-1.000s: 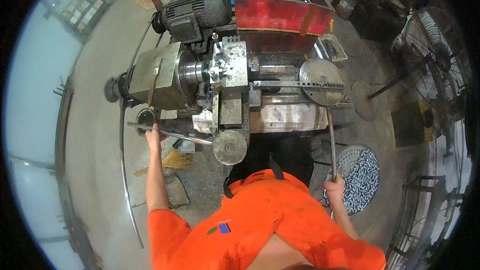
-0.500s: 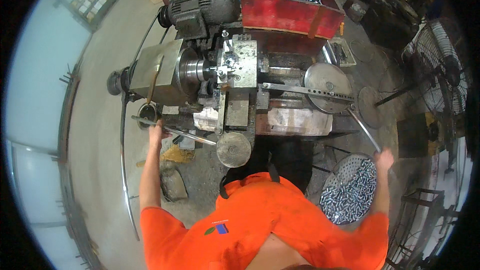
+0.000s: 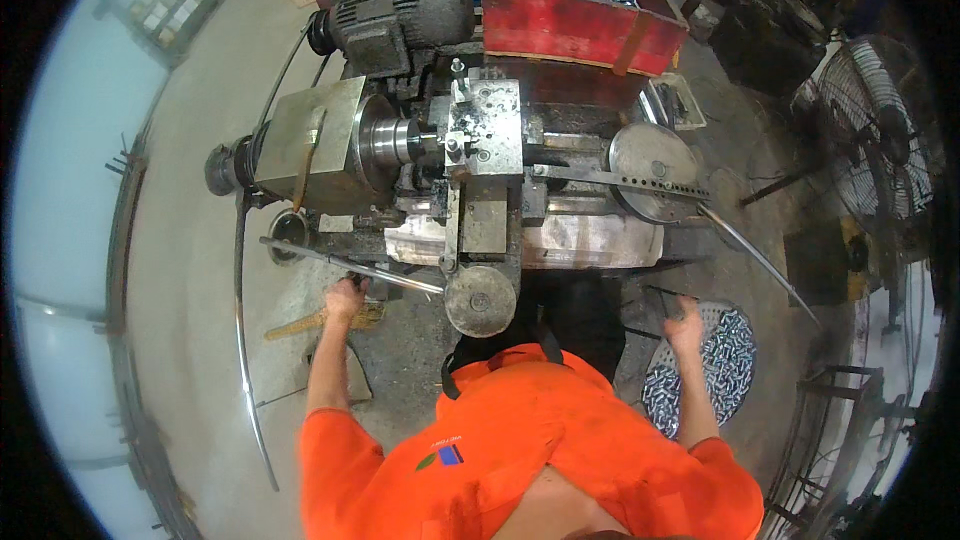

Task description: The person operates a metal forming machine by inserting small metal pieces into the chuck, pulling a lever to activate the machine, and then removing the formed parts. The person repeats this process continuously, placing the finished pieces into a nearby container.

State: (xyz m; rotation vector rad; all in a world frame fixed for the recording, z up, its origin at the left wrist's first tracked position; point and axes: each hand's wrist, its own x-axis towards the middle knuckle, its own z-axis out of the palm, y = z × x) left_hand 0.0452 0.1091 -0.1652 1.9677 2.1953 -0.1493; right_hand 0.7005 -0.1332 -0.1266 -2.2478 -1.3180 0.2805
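Note:
My left hand (image 3: pixel 346 298) is curled in front of the lathe's near left side, just below the long bright lever (image 3: pixel 385 278) that runs to a round knob plate (image 3: pixel 480 302). Something dark shows at its fingertips, too small to name. My right hand (image 3: pixel 684 328) is over the upper left edge of a perforated round pan (image 3: pixel 722 312) of short shiny metal sleeves (image 3: pixel 728 360). Its fingers are bent, and whether they hold anything is unclear. The right metal handle (image 3: pixel 760 265), hinged to a perforated bar (image 3: pixel 625 181), is untouched. Ahead, the tool block (image 3: pixel 490 125) faces the chuck (image 3: pixel 382 140).
A red bin (image 3: pixel 580 28) of metal pieces stands behind the lathe beside a motor (image 3: pixel 405 15). A round metal disc (image 3: pixel 655 172) lies right of the tool block. A large fan (image 3: pixel 875 135) stands far right. A thin rod (image 3: pixel 250 400) slants along the left.
Both hands have let go of their levers. My left hand dropped toward me; my right moved left to the pan. The tool block slid slightly right, away from the chuck, and the right handle swung outward.

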